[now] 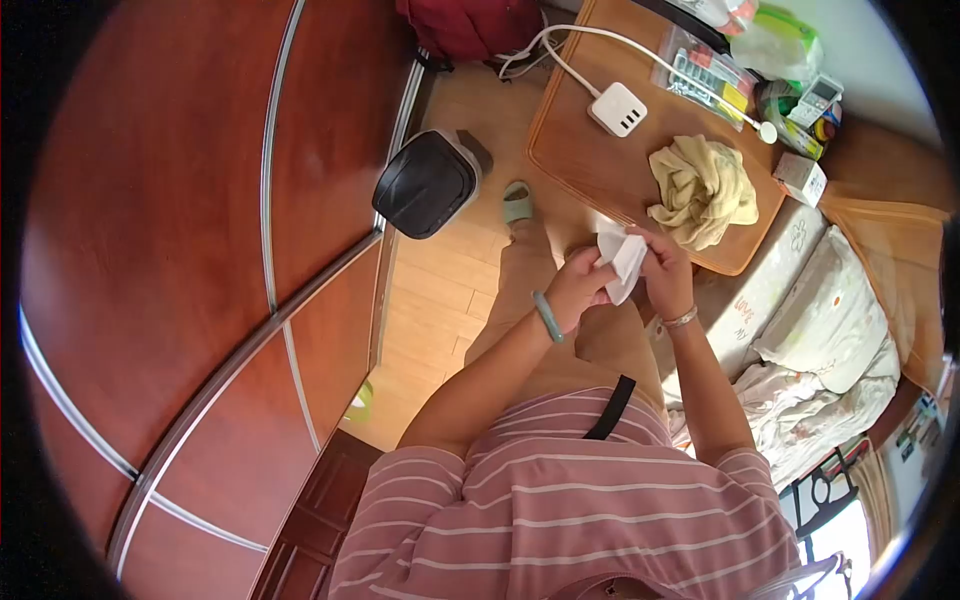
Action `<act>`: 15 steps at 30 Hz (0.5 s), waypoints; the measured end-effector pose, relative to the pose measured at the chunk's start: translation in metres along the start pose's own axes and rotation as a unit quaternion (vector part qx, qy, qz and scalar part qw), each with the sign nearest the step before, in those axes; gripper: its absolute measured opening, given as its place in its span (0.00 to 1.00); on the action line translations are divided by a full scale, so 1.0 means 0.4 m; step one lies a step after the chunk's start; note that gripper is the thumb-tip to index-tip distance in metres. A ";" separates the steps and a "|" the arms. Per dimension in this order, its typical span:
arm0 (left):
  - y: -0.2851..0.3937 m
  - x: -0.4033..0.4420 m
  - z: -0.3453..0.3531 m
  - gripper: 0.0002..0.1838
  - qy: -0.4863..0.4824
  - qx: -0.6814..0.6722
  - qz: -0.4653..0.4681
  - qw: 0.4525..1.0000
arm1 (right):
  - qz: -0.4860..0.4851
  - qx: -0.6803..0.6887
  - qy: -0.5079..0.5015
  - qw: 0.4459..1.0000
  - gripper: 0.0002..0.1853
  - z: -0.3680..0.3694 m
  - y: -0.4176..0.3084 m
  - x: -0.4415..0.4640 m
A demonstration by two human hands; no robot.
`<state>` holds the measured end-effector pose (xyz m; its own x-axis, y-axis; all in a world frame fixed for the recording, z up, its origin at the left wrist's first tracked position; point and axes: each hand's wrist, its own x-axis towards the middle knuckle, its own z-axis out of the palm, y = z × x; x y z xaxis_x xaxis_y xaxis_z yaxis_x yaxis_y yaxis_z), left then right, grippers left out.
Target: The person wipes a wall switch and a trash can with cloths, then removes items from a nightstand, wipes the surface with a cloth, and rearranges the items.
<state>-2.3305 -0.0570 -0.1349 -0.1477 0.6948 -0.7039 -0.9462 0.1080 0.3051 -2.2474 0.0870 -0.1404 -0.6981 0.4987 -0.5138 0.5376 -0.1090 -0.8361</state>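
Right now, a thin white sheet, folded and perhaps a tissue, hangs between the person's two hands, above the thighs and just beside the near edge of the wooden counter. The left hand, below a pale green bangle, has its fingers pinched on the sheet's left side; the right hand, below a thin bracelet, grasps the opposite side with its fingers.

On the counter, a crumpled yellow cloth lies near the right hand. Farther back sits a white charging block with a white cable running from it, and a small white box stands near the counter's right edge. To the left, well apart from the hands, a bin with a black top stands on the floor, beside the reddish-brown panels. A patterned pillow lies at the right.
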 end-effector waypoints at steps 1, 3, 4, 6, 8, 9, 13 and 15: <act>-0.010 0.004 -0.029 0.18 0.015 -0.009 0.003 1.000 | -0.017 -0.066 -0.018 0.998 0.14 0.016 -0.009 -0.004; -0.012 0.003 -0.068 0.19 0.047 -0.030 0.007 0.998 | 0.008 -0.011 -0.069 0.998 0.17 0.052 -0.040 -0.017; -0.010 -0.002 -0.085 0.19 0.062 -0.017 0.003 0.998 | 0.010 0.028 -0.087 0.996 0.19 0.077 -0.049 -0.022; 0.039 -0.021 -0.111 0.18 0.093 0.013 0.002 0.996 | -0.048 0.037 -0.121 0.991 0.26 0.120 -0.033 -0.012; 0.058 -0.031 -0.175 0.18 0.069 0.022 0.013 0.997 | -0.052 -0.007 -0.127 0.990 0.26 0.163 -0.013 -0.004; 0.091 -0.047 -0.192 0.18 0.058 0.028 0.016 0.998 | -0.052 -0.028 -0.130 0.990 0.26 0.189 -0.007 0.001; 0.127 -0.041 -0.381 0.20 0.176 0.160 -0.078 0.968 | 0.030 -0.069 -0.133 0.988 0.26 0.302 0.086 0.041; 0.132 -0.013 -0.487 0.22 0.255 0.485 0.032 0.836 | 0.010 -0.108 -0.139 0.984 0.26 0.355 0.129 0.043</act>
<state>-2.4356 -0.1935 -0.2399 -0.5272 0.3539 -0.7725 -0.2900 0.7796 0.5550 -2.2990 -0.0323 -0.2199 -0.7728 0.2397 -0.5876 0.6196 0.0848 -0.7803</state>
